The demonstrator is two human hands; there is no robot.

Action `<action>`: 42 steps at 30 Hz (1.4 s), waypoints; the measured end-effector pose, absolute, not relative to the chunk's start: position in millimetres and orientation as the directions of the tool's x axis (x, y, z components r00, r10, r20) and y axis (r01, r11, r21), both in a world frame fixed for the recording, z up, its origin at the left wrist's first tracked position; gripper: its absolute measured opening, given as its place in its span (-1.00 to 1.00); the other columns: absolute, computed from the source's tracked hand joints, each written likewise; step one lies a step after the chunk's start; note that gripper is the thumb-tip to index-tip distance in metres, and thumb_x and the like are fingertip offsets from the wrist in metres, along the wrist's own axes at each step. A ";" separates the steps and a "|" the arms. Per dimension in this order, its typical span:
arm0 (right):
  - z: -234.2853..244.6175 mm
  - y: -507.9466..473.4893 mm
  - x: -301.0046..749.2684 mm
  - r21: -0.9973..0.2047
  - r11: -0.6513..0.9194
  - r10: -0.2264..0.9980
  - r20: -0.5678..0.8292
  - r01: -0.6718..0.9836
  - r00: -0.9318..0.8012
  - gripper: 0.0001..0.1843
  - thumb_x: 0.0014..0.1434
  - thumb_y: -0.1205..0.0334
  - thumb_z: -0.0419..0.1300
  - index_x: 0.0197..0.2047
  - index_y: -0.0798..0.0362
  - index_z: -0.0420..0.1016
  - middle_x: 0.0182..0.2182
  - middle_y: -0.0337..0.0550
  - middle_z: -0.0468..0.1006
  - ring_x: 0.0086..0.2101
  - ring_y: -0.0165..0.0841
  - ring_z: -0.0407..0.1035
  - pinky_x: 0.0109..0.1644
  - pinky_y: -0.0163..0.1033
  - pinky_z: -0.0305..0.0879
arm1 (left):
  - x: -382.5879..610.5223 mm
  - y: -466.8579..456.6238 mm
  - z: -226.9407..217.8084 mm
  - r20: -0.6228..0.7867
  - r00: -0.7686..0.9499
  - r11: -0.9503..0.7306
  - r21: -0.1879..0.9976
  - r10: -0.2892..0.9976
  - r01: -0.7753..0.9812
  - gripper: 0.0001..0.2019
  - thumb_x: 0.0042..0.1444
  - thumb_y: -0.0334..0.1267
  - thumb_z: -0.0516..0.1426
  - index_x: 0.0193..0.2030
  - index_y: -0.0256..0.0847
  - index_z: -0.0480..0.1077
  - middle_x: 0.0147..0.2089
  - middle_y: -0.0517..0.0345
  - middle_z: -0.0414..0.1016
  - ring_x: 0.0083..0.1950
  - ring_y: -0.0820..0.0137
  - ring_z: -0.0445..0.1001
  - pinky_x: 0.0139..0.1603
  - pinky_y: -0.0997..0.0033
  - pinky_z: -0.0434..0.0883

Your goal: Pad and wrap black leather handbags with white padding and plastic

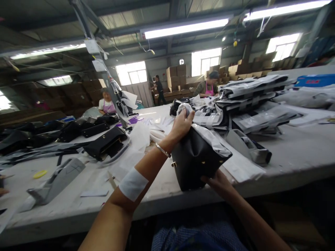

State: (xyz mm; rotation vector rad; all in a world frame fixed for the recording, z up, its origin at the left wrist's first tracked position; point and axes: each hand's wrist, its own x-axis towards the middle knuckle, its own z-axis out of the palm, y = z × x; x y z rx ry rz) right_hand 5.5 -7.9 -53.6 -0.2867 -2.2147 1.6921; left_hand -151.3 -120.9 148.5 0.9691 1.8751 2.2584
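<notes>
A black handbag (196, 158) with small gold studs on its base is tilted at the table's front edge, between my hands. My left hand (182, 122) is closed at its upper end, gripping white wrapping (209, 137) that lies along the bag. Underneath, my right hand (216, 181) holds the bag's lower edge, thumb on the black side and the other fingers mostly hidden. A gold clasp (174, 164) shows on the bag's left side. To its right lies a grey tape dispenser (247, 146).
Stacked wrapped black-and-white pieces (251, 97) stand right of the bag. Another black bag (106, 142) and a second grey dispenser (57, 179) lie left. A metal post (104, 75) rises from the table. Co-workers (107, 103) sit across it; part of another person's hand (3, 190) shows far left.
</notes>
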 end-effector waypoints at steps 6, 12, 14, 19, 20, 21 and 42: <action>-52.0 -18.6 -11.7 -0.990 0.022 0.325 0.140 -0.140 -0.935 -0.27 0.11 -0.18 0.31 0.26 -0.03 0.33 0.16 -0.04 0.50 0.17 -0.03 0.35 0.30 0.10 0.25 | -98.7 -177.3 31.1 0.495 -0.793 0.105 0.821 0.356 0.561 -0.41 0.40 0.03 -0.19 0.46 -0.21 -0.01 0.52 -0.02 -0.05 0.52 0.21 -0.08 0.51 0.07 -0.06; -51.3 -79.5 -35.3 -0.822 -0.511 0.281 0.115 -0.250 -0.953 -0.24 0.19 -0.23 0.22 0.35 -0.09 0.21 0.22 -0.05 0.44 0.20 -0.12 0.33 0.33 0.04 0.22 | -88.6 -185.0 42.4 0.432 -0.656 0.218 0.708 0.620 0.672 -0.18 0.20 0.05 0.17 0.48 -0.18 -0.09 0.48 -0.06 0.04 0.44 0.14 0.15 0.43 0.11 0.17; -52.4 -103.5 -39.2 -0.756 -0.614 0.266 0.071 -0.226 -0.961 -0.23 0.19 -0.25 0.20 0.37 -0.13 0.18 0.23 -0.07 0.42 0.19 -0.12 0.34 0.28 0.04 0.29 | -98.5 -190.6 66.8 0.394 -0.584 0.345 0.528 0.710 0.776 -0.15 0.13 0.00 0.23 0.46 -0.24 -0.01 0.49 -0.13 0.02 0.47 0.12 0.09 0.44 0.10 0.14; -71.7 -126.2 -21.0 -0.838 -0.546 0.048 -0.035 0.003 -0.998 -0.36 0.20 -0.19 0.23 0.20 0.02 0.41 0.15 0.03 0.50 0.11 -0.09 0.42 0.17 0.04 0.39 | -114.2 -214.2 58.9 0.151 -0.434 0.398 0.218 0.888 0.891 -0.23 0.10 -0.15 0.24 0.43 -0.13 0.07 0.46 -0.07 0.11 0.44 0.08 0.14 0.41 -0.12 0.14; -76.9 -122.8 -12.2 -0.880 -0.472 -0.007 -0.068 0.064 -0.998 -0.39 0.20 -0.20 0.22 0.14 0.06 0.46 0.08 0.04 0.55 0.04 -0.09 0.48 0.11 0.02 0.43 | -113.5 -220.3 48.5 0.114 -0.422 0.391 0.224 0.899 0.893 -0.23 0.12 -0.15 0.24 0.43 -0.12 0.05 0.45 -0.05 0.14 0.43 0.11 0.17 0.39 -0.10 0.18; -81.1 -117.1 -2.5 -0.925 -0.364 -0.049 -0.098 0.109 -0.994 -0.43 0.20 -0.20 0.21 0.05 0.09 0.52 -0.01 0.03 0.61 -0.06 -0.10 0.54 0.03 -0.01 0.48 | -111.6 -226.9 38.3 0.100 -0.417 0.386 0.236 0.903 0.892 -0.23 0.13 -0.15 0.24 0.44 -0.11 0.02 0.45 -0.04 0.14 0.42 0.14 0.19 0.38 -0.05 0.22; -28.0 -21.2 -68.1 0.061 0.841 -0.531 0.276 -0.537 -0.801 -0.19 0.16 0.30 0.31 0.41 -0.15 0.12 0.22 -0.10 0.45 0.14 -0.06 0.40 0.15 0.07 0.42 | -107.8 -295.5 -33.5 0.326 -0.469 0.540 -0.171 0.820 0.824 -0.53 0.35 -0.36 0.00 0.38 -0.07 0.18 0.33 0.10 0.34 0.28 0.17 0.40 0.27 -0.02 0.39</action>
